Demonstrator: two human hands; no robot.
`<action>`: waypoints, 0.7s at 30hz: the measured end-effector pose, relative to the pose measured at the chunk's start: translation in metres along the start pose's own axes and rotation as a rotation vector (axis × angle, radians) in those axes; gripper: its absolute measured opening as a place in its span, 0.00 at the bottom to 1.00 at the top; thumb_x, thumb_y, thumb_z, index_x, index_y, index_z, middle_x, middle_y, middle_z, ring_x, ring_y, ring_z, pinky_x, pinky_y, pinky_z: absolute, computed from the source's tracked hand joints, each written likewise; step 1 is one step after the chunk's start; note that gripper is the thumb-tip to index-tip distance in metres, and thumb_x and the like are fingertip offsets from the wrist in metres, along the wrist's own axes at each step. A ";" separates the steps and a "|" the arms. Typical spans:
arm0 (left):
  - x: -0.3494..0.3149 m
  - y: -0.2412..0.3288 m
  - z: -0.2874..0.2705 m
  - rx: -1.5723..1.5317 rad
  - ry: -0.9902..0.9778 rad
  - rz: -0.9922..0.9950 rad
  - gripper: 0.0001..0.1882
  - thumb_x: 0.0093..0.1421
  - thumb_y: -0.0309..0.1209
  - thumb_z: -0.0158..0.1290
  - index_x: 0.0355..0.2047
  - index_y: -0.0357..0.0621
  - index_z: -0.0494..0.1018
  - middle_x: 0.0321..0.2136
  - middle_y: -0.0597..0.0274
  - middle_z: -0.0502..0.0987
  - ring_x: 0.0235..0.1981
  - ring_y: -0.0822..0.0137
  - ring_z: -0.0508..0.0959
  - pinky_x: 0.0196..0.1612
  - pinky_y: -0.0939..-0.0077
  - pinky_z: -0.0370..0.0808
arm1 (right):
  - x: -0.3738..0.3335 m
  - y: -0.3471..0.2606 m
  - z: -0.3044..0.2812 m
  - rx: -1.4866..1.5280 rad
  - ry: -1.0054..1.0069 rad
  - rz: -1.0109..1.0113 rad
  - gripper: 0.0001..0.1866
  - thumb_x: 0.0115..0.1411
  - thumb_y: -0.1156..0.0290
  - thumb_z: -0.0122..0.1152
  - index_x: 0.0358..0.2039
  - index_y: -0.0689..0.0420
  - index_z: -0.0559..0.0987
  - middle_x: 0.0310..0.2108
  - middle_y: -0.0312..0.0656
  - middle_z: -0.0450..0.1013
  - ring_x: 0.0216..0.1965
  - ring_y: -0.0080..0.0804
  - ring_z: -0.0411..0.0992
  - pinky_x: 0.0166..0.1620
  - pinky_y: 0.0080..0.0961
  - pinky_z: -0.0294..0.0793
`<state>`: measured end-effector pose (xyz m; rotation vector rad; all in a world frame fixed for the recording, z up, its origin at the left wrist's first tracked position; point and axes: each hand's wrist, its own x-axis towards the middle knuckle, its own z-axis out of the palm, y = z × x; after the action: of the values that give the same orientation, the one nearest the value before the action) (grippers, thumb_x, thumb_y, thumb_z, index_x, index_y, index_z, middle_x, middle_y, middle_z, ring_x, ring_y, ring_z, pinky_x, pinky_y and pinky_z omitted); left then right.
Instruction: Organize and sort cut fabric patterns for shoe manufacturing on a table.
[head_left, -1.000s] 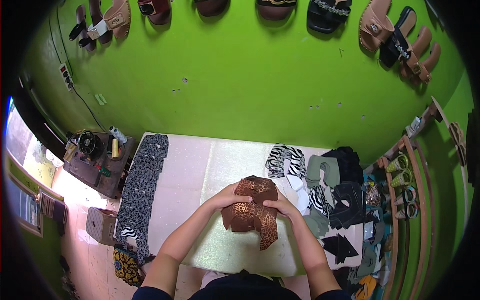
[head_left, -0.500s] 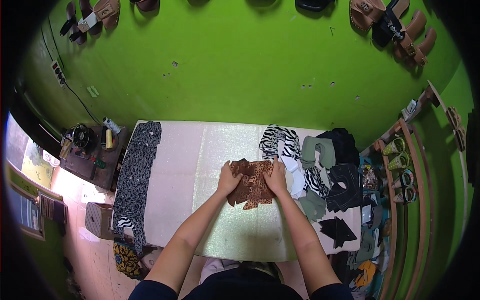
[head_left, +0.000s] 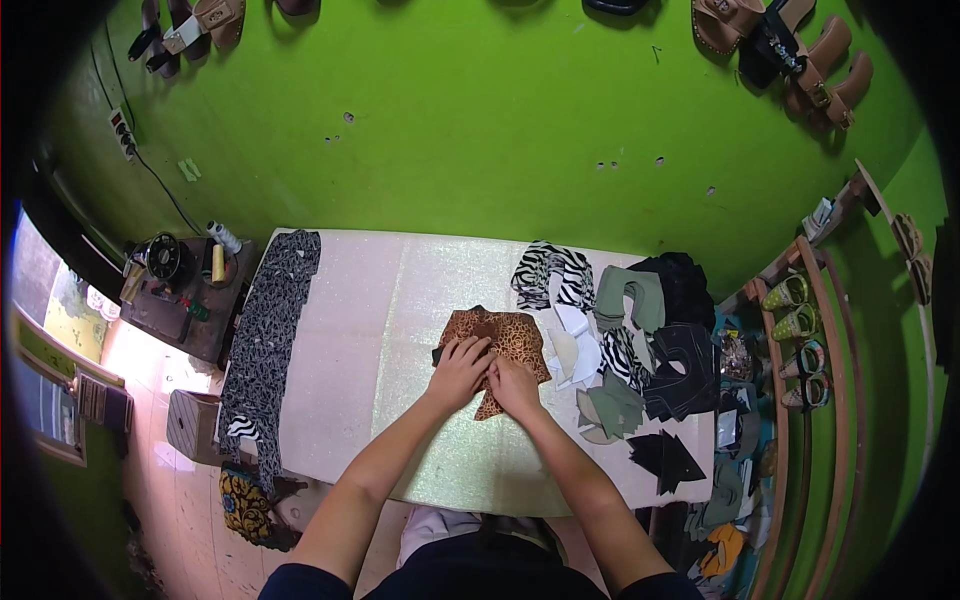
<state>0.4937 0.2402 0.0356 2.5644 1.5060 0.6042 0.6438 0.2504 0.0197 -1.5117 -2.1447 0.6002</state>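
Observation:
A brown leopard-print piece of material [head_left: 510, 335] lies flat on the pale worktable [head_left: 400, 300]. My left hand [head_left: 458, 371] presses on its near left part, fingers curled over the edge. Close beside it, my right hand [head_left: 514, 386] rests on the near middle of the same piece, and the two hands almost touch. A narrow brown tail of the piece sticks out below my right hand. Both forearms reach in from the lower edge.
Zebra-print [head_left: 553, 272], olive [head_left: 628, 296], white and black [head_left: 685, 360] cut pieces crowd the table's right side. A long dark patterned strip [head_left: 268, 325] hangs over the left edge. A side stand with spools [head_left: 180, 275] is at left, a shoe rack [head_left: 800, 330] at right, sandals on the green wall.
The leopard-print piece has gone from held up and bunched to laid flat on the table. Both hands have come together on its near edge.

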 end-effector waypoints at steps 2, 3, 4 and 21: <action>-0.002 -0.001 0.000 0.012 -0.031 -0.018 0.23 0.50 0.29 0.51 0.49 0.47 0.65 0.53 0.57 0.63 0.56 0.58 0.59 0.59 0.58 0.52 | -0.003 -0.004 -0.008 -0.016 -0.030 -0.074 0.08 0.51 0.69 0.56 0.31 0.56 0.71 0.32 0.41 0.70 0.40 0.40 0.67 0.43 0.37 0.64; -0.001 -0.004 0.004 0.057 -0.010 0.016 0.26 0.47 0.29 0.53 0.50 0.48 0.64 0.52 0.58 0.64 0.55 0.58 0.60 0.59 0.59 0.51 | -0.004 0.000 -0.011 -0.037 0.041 -0.150 0.14 0.50 0.68 0.57 0.36 0.58 0.71 0.37 0.44 0.69 0.42 0.42 0.66 0.45 0.37 0.64; -0.001 -0.006 0.008 0.059 -0.005 0.010 0.26 0.47 0.29 0.53 0.50 0.48 0.64 0.52 0.58 0.64 0.55 0.58 0.60 0.59 0.59 0.51 | -0.003 0.004 -0.009 -0.038 0.039 -0.158 0.14 0.50 0.68 0.57 0.36 0.58 0.71 0.37 0.44 0.69 0.42 0.42 0.66 0.45 0.37 0.64; -0.042 0.010 -0.005 -0.063 -0.026 -0.226 0.08 0.48 0.24 0.47 0.30 0.41 0.69 0.29 0.53 0.67 0.34 0.53 0.71 0.38 0.67 0.69 | -0.031 0.000 0.006 0.148 -0.139 -0.184 0.09 0.54 0.73 0.51 0.36 0.60 0.71 0.37 0.48 0.66 0.42 0.45 0.63 0.47 0.37 0.63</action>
<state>0.4823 0.1990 0.0311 2.3026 1.7075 0.5771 0.6500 0.2204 0.0117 -1.2104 -2.2564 0.7990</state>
